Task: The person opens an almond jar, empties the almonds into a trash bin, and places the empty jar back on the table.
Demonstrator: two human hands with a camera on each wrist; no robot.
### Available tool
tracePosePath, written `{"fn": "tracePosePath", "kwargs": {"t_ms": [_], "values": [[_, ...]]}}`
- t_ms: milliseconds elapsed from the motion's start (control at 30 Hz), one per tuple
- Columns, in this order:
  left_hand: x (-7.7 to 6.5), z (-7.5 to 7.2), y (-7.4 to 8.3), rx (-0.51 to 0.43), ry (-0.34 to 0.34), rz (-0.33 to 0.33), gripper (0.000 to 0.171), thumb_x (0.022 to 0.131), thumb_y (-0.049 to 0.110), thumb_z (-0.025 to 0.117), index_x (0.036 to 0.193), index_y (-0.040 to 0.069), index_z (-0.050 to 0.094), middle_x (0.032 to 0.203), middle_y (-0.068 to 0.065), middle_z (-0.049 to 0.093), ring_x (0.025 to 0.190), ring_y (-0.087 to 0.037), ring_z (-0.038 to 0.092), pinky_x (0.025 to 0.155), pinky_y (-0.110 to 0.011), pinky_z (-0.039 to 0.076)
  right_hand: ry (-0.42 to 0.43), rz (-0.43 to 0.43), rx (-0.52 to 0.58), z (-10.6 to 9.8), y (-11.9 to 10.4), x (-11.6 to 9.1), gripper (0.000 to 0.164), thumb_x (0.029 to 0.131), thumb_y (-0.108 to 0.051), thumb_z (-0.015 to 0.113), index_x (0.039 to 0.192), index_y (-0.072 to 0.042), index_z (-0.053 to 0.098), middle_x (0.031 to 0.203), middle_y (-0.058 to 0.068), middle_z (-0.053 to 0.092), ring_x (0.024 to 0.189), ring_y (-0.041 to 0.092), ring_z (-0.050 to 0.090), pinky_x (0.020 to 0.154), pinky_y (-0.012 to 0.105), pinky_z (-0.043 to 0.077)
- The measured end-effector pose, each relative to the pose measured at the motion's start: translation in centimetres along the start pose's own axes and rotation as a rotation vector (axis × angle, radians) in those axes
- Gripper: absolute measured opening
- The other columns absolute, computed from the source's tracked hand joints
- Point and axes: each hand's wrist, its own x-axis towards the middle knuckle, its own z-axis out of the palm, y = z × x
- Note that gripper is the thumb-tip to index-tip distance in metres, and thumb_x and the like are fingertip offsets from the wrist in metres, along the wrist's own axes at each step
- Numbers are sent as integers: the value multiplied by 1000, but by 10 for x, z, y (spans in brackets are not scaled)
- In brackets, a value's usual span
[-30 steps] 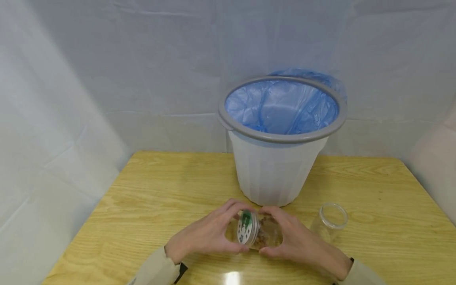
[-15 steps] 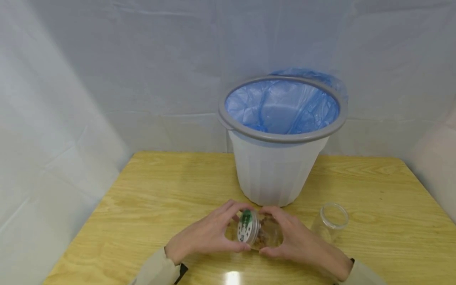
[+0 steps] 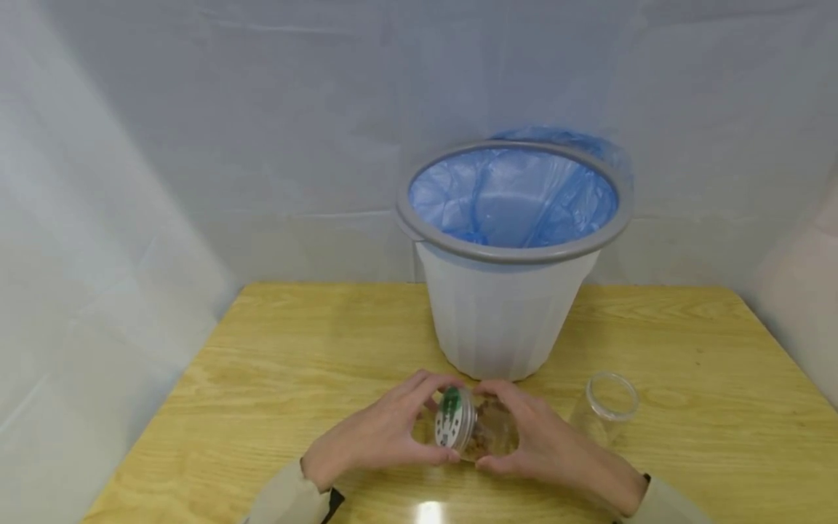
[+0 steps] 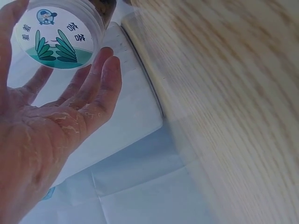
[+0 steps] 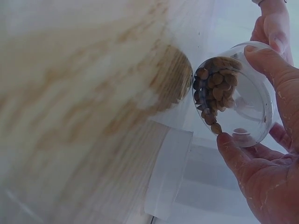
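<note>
A clear jar (image 3: pixel 492 431) lies on its side near the table's front, its lid end facing left. Its lid (image 3: pixel 450 418) is on and carries a white and green printed label, also plain in the left wrist view (image 4: pixel 56 35). My left hand (image 3: pixel 382 429) holds the lid between thumb and fingers. From the right, my right hand (image 3: pixel 546 440) grips the jar's body near its base. Small round brown pieces (image 5: pixel 217 84) are heaped inside, seen through the base in the right wrist view. Whether the jar touches the table I cannot tell.
Behind the hands stands a white bin (image 3: pixel 504 313) with a grey rim and a blue bag liner (image 3: pixel 517 196). An open clear container (image 3: pixel 605 407) is right of my right hand. The wooden table (image 3: pixel 314 327) backs onto a pale sheet (image 3: pixel 294 145).
</note>
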Motion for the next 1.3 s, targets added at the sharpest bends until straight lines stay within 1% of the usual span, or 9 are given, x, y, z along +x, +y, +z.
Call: {"fn": "tracePosePath", "kwargs": {"t_ms": [67, 300, 467, 567, 767, 900, 1033, 1133, 1300], "values": [[0, 1, 0, -2, 0, -2, 78, 88, 57, 73, 153, 35, 36, 133, 7, 50, 113, -12, 60, 90, -30, 56, -2, -1, 1, 0, 0, 0, 77, 77, -37, 90, 139, -12, 50, 132, -2, 62, 115, 15, 64, 95, 37, 57], [-1, 2, 1, -1, 12, -8, 76, 88, 56, 73, 151, 45, 33, 137, 7, 48, 113, -12, 61, 90, -31, 56, -22, 16, 15, 0, 0, -1, 76, 79, -38, 89, 140, -14, 50, 133, -3, 61, 116, 14, 63, 95, 37, 56], [0, 3, 1, -9, 15, -11, 75, 90, 56, 73, 151, 42, 33, 136, 5, 48, 110, -11, 61, 88, -29, 57, -23, 23, 11, 0, 0, -1, 76, 79, -38, 88, 140, -14, 50, 133, -3, 61, 117, 14, 63, 95, 37, 56], [0, 3, 1, -8, 12, -36, 75, 90, 59, 70, 152, 40, 33, 136, 4, 49, 110, -12, 62, 87, -28, 56, -24, 25, 14, 0, 0, -1, 75, 79, -38, 88, 140, -14, 50, 133, -4, 61, 117, 14, 63, 96, 37, 56], [0, 3, 2, 55, 27, -94, 80, 89, 70, 63, 155, 36, 31, 142, 3, 47, 122, -18, 60, 92, -34, 56, -20, 21, 45, 1, 1, -1, 76, 79, -36, 89, 140, -16, 48, 131, -4, 61, 114, 12, 62, 94, 34, 56], [0, 2, 3, 55, 40, -49, 82, 88, 67, 67, 155, 37, 30, 147, 6, 43, 129, -16, 56, 97, -41, 55, -15, 14, 49, 1, 1, -1, 77, 79, -37, 89, 140, -16, 48, 131, -3, 61, 112, 13, 63, 93, 34, 56], [0, 0, 2, 52, 47, 54, 83, 85, 58, 77, 153, 39, 33, 147, 11, 42, 128, -11, 54, 101, -43, 54, -14, 13, 46, 1, 1, -1, 78, 79, -37, 89, 140, -14, 48, 131, -3, 61, 113, 13, 63, 93, 35, 56], [0, 0, 0, 56, 52, 122, 85, 83, 46, 84, 152, 38, 36, 148, 12, 41, 128, -9, 52, 105, -43, 52, -15, 15, 43, 0, 1, -1, 78, 79, -38, 89, 140, -14, 48, 132, -3, 60, 114, 14, 63, 95, 35, 56], [1, 0, -4, 53, 45, 155, 87, 80, 28, 88, 150, 38, 39, 149, 15, 40, 134, -7, 48, 113, -39, 47, -15, 17, 36, 0, 0, -1, 78, 79, -38, 89, 141, -14, 48, 134, -2, 60, 115, 14, 63, 96, 37, 56]]}}
